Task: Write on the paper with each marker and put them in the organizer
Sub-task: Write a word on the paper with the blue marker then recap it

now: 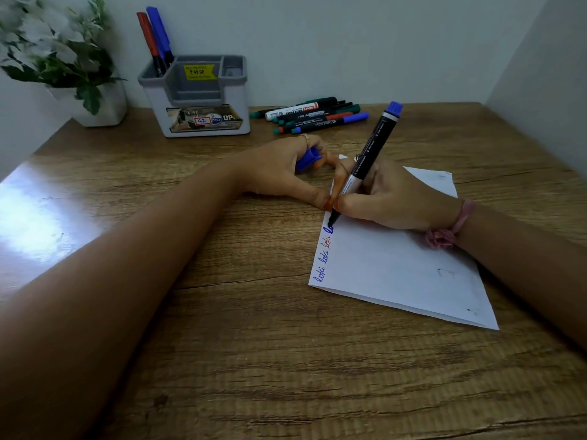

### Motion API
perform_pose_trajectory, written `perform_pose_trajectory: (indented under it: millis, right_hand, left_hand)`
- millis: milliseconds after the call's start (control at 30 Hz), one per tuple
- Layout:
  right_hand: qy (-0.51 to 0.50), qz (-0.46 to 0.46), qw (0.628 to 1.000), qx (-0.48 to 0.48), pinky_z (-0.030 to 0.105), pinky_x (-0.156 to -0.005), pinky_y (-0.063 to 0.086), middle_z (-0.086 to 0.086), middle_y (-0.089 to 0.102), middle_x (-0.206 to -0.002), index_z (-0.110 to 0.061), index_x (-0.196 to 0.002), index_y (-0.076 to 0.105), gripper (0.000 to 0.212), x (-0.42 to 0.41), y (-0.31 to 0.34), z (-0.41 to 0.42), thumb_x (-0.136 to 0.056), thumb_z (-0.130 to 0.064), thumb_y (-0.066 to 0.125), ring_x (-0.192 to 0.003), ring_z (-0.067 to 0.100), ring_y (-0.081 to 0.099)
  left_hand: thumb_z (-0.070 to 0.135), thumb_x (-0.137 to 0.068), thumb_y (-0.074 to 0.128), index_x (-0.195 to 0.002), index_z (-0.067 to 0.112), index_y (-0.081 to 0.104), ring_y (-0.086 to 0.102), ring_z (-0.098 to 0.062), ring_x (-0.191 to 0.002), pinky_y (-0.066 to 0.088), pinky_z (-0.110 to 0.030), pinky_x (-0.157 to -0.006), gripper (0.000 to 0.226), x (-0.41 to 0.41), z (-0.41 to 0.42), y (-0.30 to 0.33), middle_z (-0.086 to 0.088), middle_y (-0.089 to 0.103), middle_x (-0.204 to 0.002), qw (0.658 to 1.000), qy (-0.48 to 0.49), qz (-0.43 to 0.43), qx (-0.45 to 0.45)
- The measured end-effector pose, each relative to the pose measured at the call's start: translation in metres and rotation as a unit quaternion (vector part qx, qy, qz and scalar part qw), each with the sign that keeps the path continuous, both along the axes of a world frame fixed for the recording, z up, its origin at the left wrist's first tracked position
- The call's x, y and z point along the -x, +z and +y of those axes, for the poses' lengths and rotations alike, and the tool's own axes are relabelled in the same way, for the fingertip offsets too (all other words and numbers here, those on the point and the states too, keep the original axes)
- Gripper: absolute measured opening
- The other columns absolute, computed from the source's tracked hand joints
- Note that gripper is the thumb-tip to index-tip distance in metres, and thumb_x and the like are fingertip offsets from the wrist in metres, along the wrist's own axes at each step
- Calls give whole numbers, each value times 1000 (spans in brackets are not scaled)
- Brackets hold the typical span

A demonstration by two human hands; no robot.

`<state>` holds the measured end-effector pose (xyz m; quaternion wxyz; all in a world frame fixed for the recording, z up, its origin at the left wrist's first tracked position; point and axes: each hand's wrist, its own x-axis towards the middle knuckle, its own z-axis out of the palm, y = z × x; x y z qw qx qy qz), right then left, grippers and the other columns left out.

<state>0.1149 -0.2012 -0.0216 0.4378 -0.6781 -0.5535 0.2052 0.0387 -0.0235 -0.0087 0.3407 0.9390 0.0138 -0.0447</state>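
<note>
My right hand (392, 198) grips a black marker with a blue end (371, 150), its tip touching the left edge of the white paper (400, 268). Blue and red handwritten words run along that edge. My left hand (279, 169) rests beside the paper, fingers curled around a blue cap (308, 158), its thumb pressing the paper's edge. The grey and white organizer (197, 96) stands at the back, with a red marker (149, 39) and a blue marker (160, 34) upright in its left compartment. Several more markers (311, 117) lie on the table to its right.
A potted plant (63, 58) in a white pot stands at the back left corner. The wooden table (254, 344) is bounded by walls behind and on the right. A pink hair tie sits on my right wrist.
</note>
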Motion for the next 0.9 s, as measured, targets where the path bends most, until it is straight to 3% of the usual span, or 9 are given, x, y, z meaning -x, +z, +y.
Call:
perform_pose_trajectory:
  millis: [133,200,300,400,467,600,767,867,900]
  right_hand:
    - [-14,10,1000,3,60,-89,42,27,58,-75,-1,-69,53,25,0,1,-1,-72,-24,65,-66,28,54]
    - [-15,7,1000,-1,53,-81,46,23,59,-74,-4,-68,53,26,0,1,0,-70,-28,63,-65,25,54]
    - [-8,4,1000,-3,49,-68,46,26,57,-76,1,-69,52,32,1,1,0,-69,-29,61,-69,35,53]
    - [4,15,1000,6,51,-75,46,35,54,-80,13,-75,49,46,0,2,-2,-68,-31,61,-74,32,53]
    - [6,19,1000,4,51,-77,46,37,53,-80,14,-76,48,49,1,3,-1,-67,-32,61,-75,23,53]
    - [-8,21,1000,-2,55,-81,45,33,54,-80,11,-73,48,46,2,3,0,-67,-32,62,-73,24,53]
    - [1,33,999,-7,23,-80,48,37,53,-76,9,-71,48,42,-1,0,-1,-68,-31,62,-69,19,52]
    - [-15,36,999,-8,48,-75,47,34,54,-77,4,-72,49,41,-1,0,0,-66,-33,64,-71,25,52]
    - [-17,35,999,-8,50,-74,47,34,54,-78,3,-72,49,40,-2,0,1,-66,-33,64,-72,26,52]
  left_hand:
    - [54,-55,78,-87,36,42,45,-5,-81,36,-23,-67,51,-1,1,-1,16,46,-91,1000,1,4,6]
    - [54,-54,78,-86,36,43,45,-5,-80,36,-24,-66,51,-2,1,-1,15,47,-90,1000,2,1,5]
    - [57,-51,79,-88,37,43,46,-8,-83,40,-26,-69,55,-2,1,-1,12,49,-93,1000,5,4,4]
    - [56,-52,74,-91,38,43,47,-6,-86,40,-24,-71,52,-2,1,-1,16,48,-95,1000,9,6,3]
    - [55,-53,73,-91,37,43,48,-5,-88,40,-23,-72,52,-1,1,-1,17,48,-97,1000,11,5,4]
    - [56,-54,79,-92,37,45,50,-8,-93,44,-24,-77,54,-1,1,-1,13,51,-102,1000,5,1,9]
    - [56,-54,76,-97,37,43,48,-6,-93,41,-23,-77,58,-1,1,-1,18,47,-101,1000,6,3,8]
    - [59,-52,77,-101,38,43,49,-7,-96,42,-24,-80,63,-1,2,-1,17,48,-105,1000,9,4,3]
    - [60,-51,76,-103,38,43,49,-7,-97,43,-24,-81,66,-1,2,-1,16,48,-106,1000,9,4,3]
